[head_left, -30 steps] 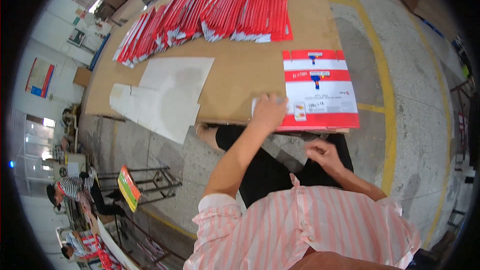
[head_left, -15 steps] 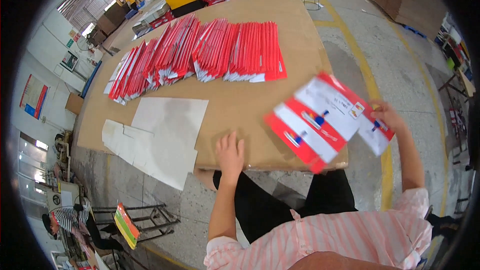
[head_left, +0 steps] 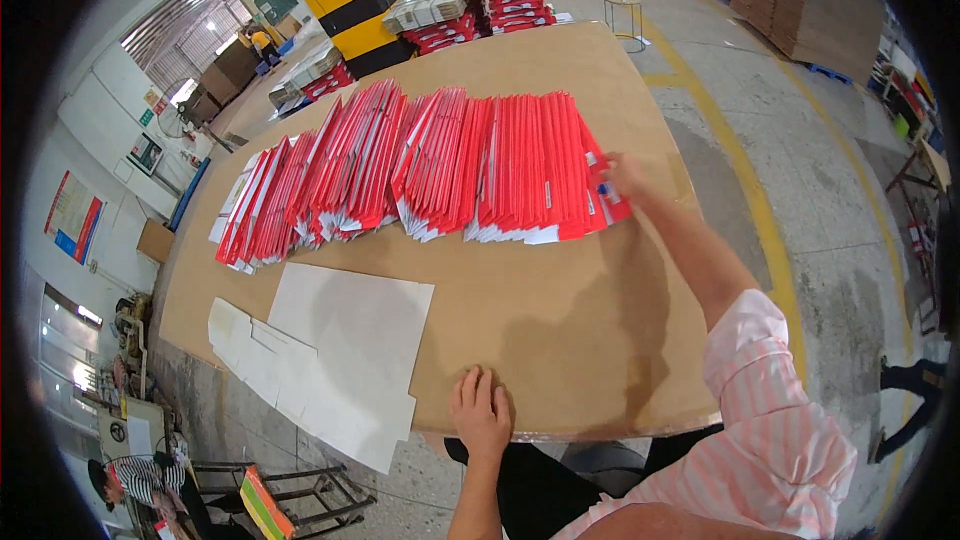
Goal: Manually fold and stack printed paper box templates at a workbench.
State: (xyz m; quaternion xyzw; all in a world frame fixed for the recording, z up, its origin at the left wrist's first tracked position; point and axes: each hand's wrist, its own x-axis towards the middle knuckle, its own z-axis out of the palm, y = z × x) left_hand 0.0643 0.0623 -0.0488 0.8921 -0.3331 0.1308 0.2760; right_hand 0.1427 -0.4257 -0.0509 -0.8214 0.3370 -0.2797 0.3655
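A long row of flat red-and-white printed cartons (head_left: 525,165) leans across the table, their edges packed close together. At the row's right end, my right hand (head_left: 625,177) grips the edge of a red-and-white carton (head_left: 605,202) that rests against the others. Its fingertips are partly hidden. My left hand (head_left: 482,412) lies on the near edge of the brown-covered table (head_left: 560,340), fingers stretched out and nothing in them. Left of that hand, white cut cardboard sheets (head_left: 350,340) lie flat, jutting over the near edge.
Bundled cartons (head_left: 430,15) are stacked beyond the far edge beside a yellow-and-black pillar (head_left: 355,15). A round stool (head_left: 623,22) stands far right, with brown cardboard stacks (head_left: 800,5) behind. One person (head_left: 140,485) works at lower left; another's legs (head_left: 915,390) show at right.
My right hand has carried the red-and-white carton from the near right corner forward to the row's right end. My left hand stays at the table edge. The view has tilted up.
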